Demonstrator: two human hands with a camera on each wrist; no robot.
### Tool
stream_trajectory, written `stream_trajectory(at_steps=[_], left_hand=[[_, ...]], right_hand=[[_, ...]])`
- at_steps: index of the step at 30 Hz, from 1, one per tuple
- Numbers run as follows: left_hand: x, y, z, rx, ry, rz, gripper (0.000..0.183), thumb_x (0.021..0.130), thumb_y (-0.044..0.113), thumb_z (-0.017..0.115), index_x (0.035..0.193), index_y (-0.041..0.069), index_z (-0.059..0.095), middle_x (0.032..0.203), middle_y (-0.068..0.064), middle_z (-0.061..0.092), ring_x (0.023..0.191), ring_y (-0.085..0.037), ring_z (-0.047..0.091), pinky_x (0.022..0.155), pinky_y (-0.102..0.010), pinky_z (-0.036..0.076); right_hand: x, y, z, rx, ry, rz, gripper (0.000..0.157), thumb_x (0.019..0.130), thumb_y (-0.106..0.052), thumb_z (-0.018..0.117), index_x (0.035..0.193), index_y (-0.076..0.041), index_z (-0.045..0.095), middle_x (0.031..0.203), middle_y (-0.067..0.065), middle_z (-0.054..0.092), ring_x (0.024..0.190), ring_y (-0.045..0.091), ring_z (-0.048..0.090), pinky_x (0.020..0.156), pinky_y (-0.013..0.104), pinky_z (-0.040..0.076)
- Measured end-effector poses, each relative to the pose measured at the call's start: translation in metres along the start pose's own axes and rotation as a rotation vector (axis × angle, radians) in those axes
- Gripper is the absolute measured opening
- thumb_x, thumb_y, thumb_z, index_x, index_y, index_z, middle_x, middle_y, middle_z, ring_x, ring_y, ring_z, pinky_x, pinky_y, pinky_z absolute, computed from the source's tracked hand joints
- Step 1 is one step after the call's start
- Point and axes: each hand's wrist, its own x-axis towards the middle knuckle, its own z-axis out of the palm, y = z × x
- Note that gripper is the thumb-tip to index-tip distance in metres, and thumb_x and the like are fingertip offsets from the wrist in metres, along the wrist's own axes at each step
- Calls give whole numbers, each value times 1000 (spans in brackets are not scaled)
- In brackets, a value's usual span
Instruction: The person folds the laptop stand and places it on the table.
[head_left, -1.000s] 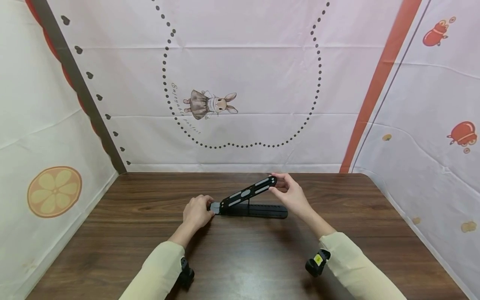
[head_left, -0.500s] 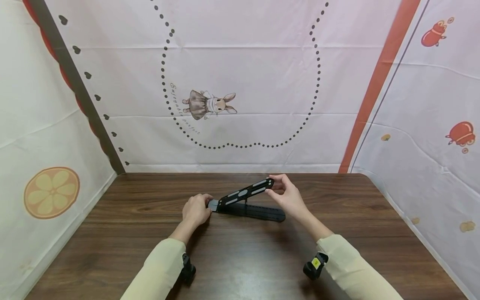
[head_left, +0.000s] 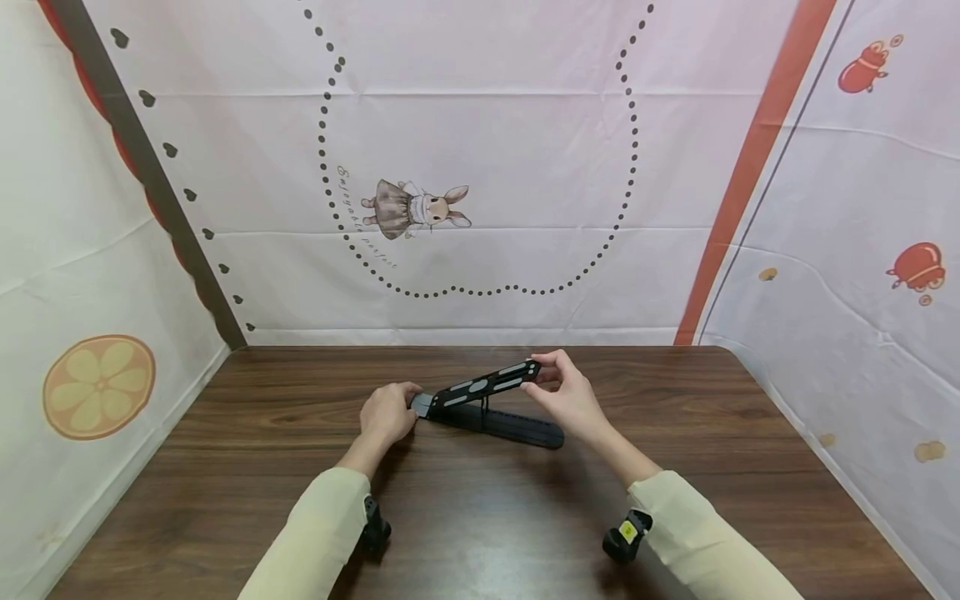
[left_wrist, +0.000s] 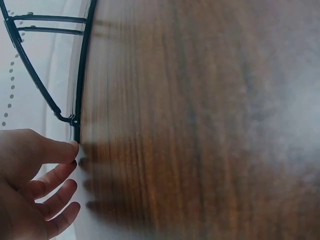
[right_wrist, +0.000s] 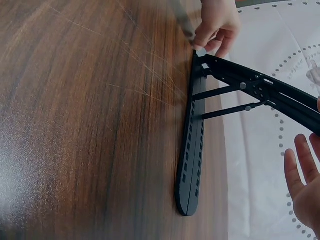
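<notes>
A black folding stand [head_left: 483, 385], which looks like a laptop stand, is partly unfolded on the table. Its slotted base bar [right_wrist: 189, 165] lies low, while the upper arm with grey pads slants up to the right. Thin struts [right_wrist: 225, 111] join the two bars. At the hinged left end, my left hand [head_left: 386, 412] pinches the grey-tipped end between thumb and fingers; in the left wrist view the thumb [left_wrist: 60, 150] presses that end. My right hand [head_left: 566, 396] holds the raised tip of the upper arm between thumb and fingers.
The brown wooden table [head_left: 480, 517] reaches back to a white printed cloth wall [head_left: 525, 167]. Cloth walls also flank the table on the left and right. Each wrist carries a small black camera [head_left: 626, 536].
The base bar's right end has swung toward the front. The upper arm's raised tip sits slightly lower and further left, with my right hand moving along with it. The left hand keeps its pinch.
</notes>
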Motion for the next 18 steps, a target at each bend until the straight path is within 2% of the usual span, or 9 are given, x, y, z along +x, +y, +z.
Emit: stream_trajectory(at_steps=[4, 10, 18], left_hand=[[3, -1, 0, -2, 1, -19, 40, 78, 8, 66, 114, 23, 65, 88, -2, 63, 73, -18, 55, 50, -30, 41], [4, -2, 1, -7, 12, -35, 42, 78, 6, 64, 117, 24, 64, 92, -3, 64, 72, -18, 56, 47, -29, 39], [-1, -5, 3, -17, 35, -8, 39, 80, 10, 64, 118, 20, 63, 91, -6, 62, 68, -18, 54, 49, -30, 41]], right_hand=[[-1, -3, 2, 7, -2, 7, 37, 80, -12, 71, 112, -9, 52, 113, 7, 61, 88, 17, 62, 73, 34, 52], [0, -8, 3, 20, -23, 69, 36, 80, -14, 71, 110, -12, 51, 113, 5, 61, 91, 18, 62, 75, 31, 52], [1, -11, 2, 57, -22, 114, 39, 79, -11, 72, 113, -7, 52, 114, 11, 61, 92, 22, 61, 75, 27, 52]])
